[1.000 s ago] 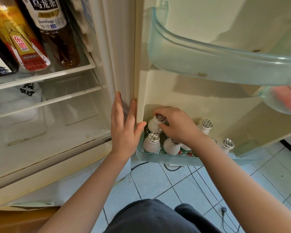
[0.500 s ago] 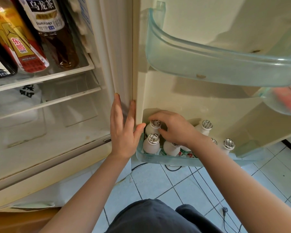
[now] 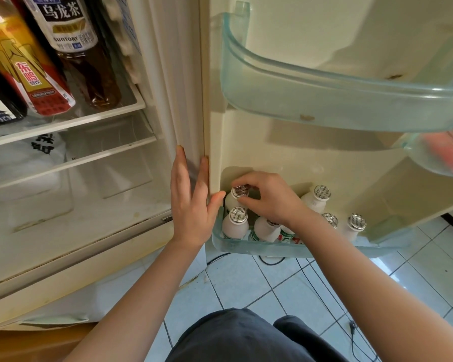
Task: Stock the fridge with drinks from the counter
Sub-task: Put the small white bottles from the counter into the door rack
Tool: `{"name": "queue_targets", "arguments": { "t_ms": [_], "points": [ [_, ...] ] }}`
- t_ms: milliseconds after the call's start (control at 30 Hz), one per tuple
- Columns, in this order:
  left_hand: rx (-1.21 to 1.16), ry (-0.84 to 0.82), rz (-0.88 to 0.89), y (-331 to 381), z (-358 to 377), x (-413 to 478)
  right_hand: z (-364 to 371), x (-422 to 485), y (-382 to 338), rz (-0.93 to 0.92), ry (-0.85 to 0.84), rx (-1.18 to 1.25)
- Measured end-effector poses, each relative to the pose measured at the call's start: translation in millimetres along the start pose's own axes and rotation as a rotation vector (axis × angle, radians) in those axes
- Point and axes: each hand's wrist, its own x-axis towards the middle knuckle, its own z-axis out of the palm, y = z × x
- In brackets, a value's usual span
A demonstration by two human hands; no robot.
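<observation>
Several small white drink bottles with foil caps stand in the bottom door bin (image 3: 246, 245) of the open fridge. My right hand (image 3: 270, 198) reaches into that bin and pinches the foil cap of the back-left bottle (image 3: 233, 201), which stands upright against the door wall. Another bottle (image 3: 235, 226) stands just in front of it, two more (image 3: 317, 197) (image 3: 355, 226) stand to the right. My left hand (image 3: 191, 207) lies flat with straight fingers on the fridge's front edge beside the door hinge, thumb touching the bin's corner.
An empty clear door bin (image 3: 324, 100) hangs above the bottles. On the upper fridge shelf (image 3: 94, 116) stand a Suntory tea bottle (image 3: 76, 48) and a yellow-red bottle (image 3: 29, 71). A white bag (image 3: 19, 163) lies on the shelf below. Cables run over the tiled floor (image 3: 377, 283).
My right hand has pushed the back-left bottle down and back into the bin's corner. The left hand has stayed on the fridge edge.
</observation>
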Motion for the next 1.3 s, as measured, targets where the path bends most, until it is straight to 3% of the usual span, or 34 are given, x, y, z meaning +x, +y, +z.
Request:
{"name": "queue_targets", "arguments": {
  "t_ms": [533, 700, 867, 1167, 1300],
  "points": [
    [0.006, -0.003, 0.002, 0.3, 0.6, 0.0, -1.6, -4.6, 5.5, -0.068, 0.015, -0.078],
    [0.012, -0.003, -0.011, 1.1, -0.6, -1.0, -5.8, -22.5, 7.5, -0.018, 0.251, 0.067],
    [0.013, -0.009, -0.019, 0.8, 0.3, -0.9, -14.6, -43.8, 9.3, 0.074, 0.479, -0.037],
    [0.005, 0.011, -0.019, 6.2, -2.2, 1.0, -2.0, -72.2, -3.0, 0.149, 0.378, -0.328],
    [-0.004, 0.001, -0.037, 8.1, -2.7, 0.5, -2.7, -72.0, -2.2, 0.118, 0.319, -0.285]
  ]
}}
